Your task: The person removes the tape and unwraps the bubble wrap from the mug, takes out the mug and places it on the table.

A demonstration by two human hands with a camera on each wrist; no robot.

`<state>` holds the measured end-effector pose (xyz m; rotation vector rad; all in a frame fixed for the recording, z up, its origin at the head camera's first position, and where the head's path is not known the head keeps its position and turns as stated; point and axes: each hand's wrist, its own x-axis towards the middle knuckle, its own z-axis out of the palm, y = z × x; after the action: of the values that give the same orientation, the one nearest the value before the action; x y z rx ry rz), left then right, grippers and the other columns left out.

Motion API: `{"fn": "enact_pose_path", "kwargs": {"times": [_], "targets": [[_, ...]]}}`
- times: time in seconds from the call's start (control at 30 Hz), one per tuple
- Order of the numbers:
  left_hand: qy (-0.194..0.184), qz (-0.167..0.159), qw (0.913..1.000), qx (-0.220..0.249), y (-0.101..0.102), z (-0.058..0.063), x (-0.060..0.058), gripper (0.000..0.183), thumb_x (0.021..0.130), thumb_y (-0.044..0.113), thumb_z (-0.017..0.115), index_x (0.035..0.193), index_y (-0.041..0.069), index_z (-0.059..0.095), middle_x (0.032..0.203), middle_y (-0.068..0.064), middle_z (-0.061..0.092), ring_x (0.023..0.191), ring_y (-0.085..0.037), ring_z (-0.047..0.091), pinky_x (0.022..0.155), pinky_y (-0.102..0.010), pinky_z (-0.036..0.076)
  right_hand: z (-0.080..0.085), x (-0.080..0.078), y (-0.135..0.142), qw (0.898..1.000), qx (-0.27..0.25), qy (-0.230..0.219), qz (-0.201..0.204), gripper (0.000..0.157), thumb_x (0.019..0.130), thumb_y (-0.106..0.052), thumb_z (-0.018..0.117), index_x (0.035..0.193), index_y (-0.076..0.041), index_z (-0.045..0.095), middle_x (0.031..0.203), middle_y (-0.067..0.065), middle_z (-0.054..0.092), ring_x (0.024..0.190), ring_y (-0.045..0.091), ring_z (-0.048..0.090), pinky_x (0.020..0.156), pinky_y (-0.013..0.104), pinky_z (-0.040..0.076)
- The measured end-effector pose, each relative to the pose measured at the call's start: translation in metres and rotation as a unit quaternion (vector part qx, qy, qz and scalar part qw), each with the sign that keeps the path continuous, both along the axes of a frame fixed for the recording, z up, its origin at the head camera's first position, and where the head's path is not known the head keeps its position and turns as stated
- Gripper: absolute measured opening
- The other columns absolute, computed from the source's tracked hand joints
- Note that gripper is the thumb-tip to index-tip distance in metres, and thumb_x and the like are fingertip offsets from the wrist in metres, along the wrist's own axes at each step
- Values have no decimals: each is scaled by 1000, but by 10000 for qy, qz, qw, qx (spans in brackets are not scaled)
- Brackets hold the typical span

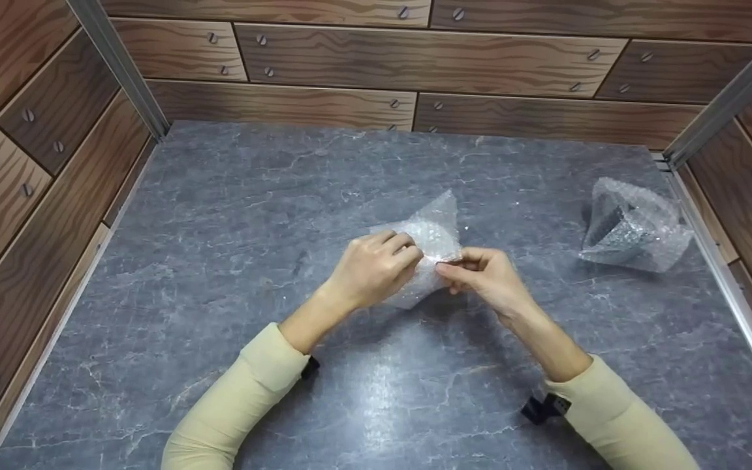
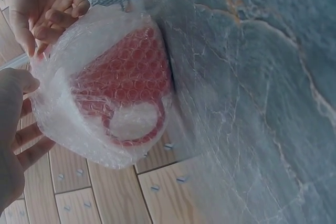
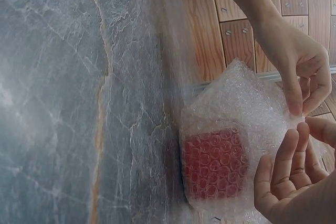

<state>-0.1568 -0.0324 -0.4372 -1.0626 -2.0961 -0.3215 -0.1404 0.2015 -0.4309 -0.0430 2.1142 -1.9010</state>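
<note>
A red mug [image 2: 123,72] stands on the tabletop inside clear bubble wrap [image 1: 438,228]; its handle shows through the plastic in the left wrist view. At the top of the bundle, my left hand [image 1: 376,267] pinches the gathered edge of the wrap. My right hand [image 1: 490,281] pinches the same edge between thumb and fingers, its fingertips close beside those of the left. From above, the wrap and the left hand hide the mug, while a loose corner of the sheet sticks up behind the hands.
Another bubble-wrapped bundle [image 1: 637,228] with something dark inside sits at the right of the grey marbled table [image 1: 252,176]. Wood-patterned walls [image 1: 415,55] and metal frame posts [image 1: 121,62] enclose the back and sides.
</note>
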Motion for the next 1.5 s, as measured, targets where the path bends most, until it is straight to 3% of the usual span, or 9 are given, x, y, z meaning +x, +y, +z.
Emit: {"fn": "enact_pose_path", "kwargs": {"times": [0.17,0.37,0.63,0.9,1.17,1.5], "targets": [[-85,20,9999,88,-1,2,-1,7,89,14,78,94,16,74,92,2,76,78,-14,70,67,-23,62,0,1,1,10000,-13,24,-29,10,92,-3,77,92,-14,76,79,-8,77,66,7,66,67,21,61],[-148,-12,9997,175,-2,5,-3,5,90,14,78,93,15,74,91,2,77,78,-15,71,69,-23,63,-1,2,3,9997,86,199,-86,4,92,-5,78,96,-7,77,79,-7,76,66,6,65,65,21,60],[-149,16,9997,180,-3,9,-7,6,89,15,79,93,16,75,90,3,76,73,-14,68,59,-22,60,-2,0,8,9973,298,609,-280,12,91,-4,79,102,2,77,77,-8,76,66,6,66,65,22,61],[-150,-22,9999,80,-6,19,-13,5,96,15,71,93,15,75,88,2,76,71,-14,67,55,-22,57,-6,-1,10,9923,390,1056,-519,20,90,-2,81,103,11,74,76,-9,75,64,7,67,62,23,61],[-114,-3,9999,18,-9,28,-20,6,91,15,80,92,15,74,87,3,75,70,-14,66,56,-22,57,-9,1,10,9832,643,1486,-838,19,87,-3,84,99,9,76,74,-12,73,63,4,64,58,17,55],[-108,76,9999,-31,-14,37,-29,3,93,16,75,91,15,74,85,2,76,70,-15,67,54,-24,57,-13,0,11,9708,1001,1905,-1063,18,82,-5,88,96,2,78,75,-11,69,66,5,62,63,16,53]]}}
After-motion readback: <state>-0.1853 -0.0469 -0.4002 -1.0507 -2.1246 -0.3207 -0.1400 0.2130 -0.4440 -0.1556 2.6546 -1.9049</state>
